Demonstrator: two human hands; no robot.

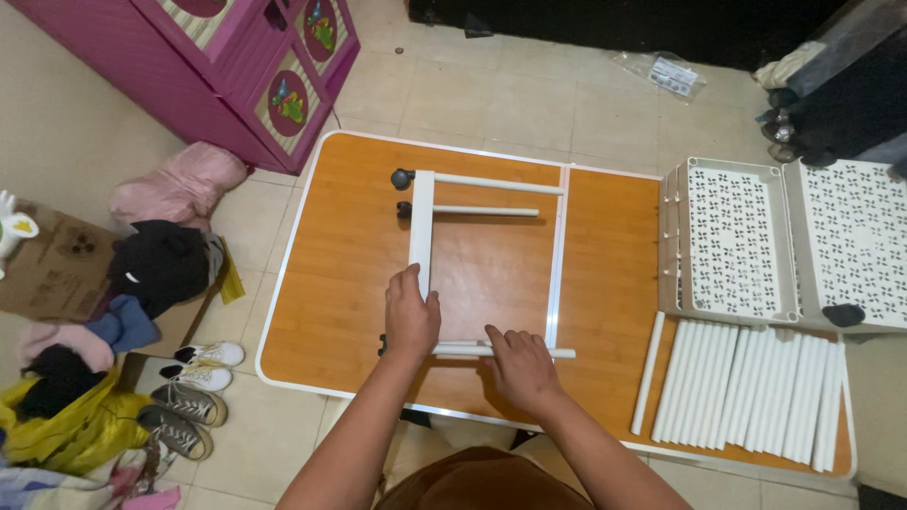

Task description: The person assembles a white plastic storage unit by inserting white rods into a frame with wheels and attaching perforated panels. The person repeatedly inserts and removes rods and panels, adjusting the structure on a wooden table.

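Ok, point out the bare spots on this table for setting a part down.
Bare wood lies left of the white frame, toward the table edge, and between frame and trays. The right side is crowded with trays and white tubes.

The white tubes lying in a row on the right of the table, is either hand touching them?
No: the tubes lie apart from both hands, with the left hand and right hand on the white frame.

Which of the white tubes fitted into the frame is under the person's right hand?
The nearest tube, at the frame's bottom end. The right hand rests on it; the two other fitted tubes lie untouched at the far end.
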